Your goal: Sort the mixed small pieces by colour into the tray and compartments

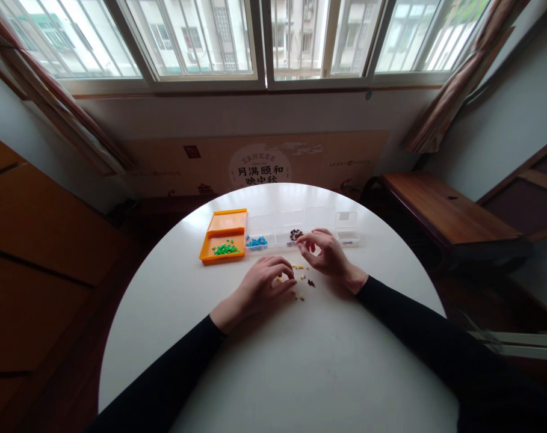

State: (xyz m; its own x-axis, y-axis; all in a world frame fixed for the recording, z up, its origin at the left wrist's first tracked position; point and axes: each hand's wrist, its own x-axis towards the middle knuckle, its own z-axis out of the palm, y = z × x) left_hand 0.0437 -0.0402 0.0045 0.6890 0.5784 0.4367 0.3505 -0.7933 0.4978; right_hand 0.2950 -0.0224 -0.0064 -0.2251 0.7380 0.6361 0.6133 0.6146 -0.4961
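My left hand (pixel 268 280) rests low over the white round table, fingers curled and the thumb and index tips close together; whatever they hold is hidden. Small yellow pieces (pixel 302 277) lie scattered beside and under it. My right hand (pixel 326 252) is at the front of a clear plastic box (pixel 282 242), its fingertips pinched near a heap of dark brown pieces (pixel 295 234). Anything in that pinch is too small to name. A small dark brown piece (pixel 311 283) lies on the table between my hands.
An orange case (pixel 203 255) with its lid open holds green pieces (pixel 225 248). Blue pieces (pixel 256 242) fill part of the clear box's left compartment. The table's (pixel 282 373) curved far edge faces a printed board (pixel 165 162). A wooden bench (pixel 454 204) stands to the right.
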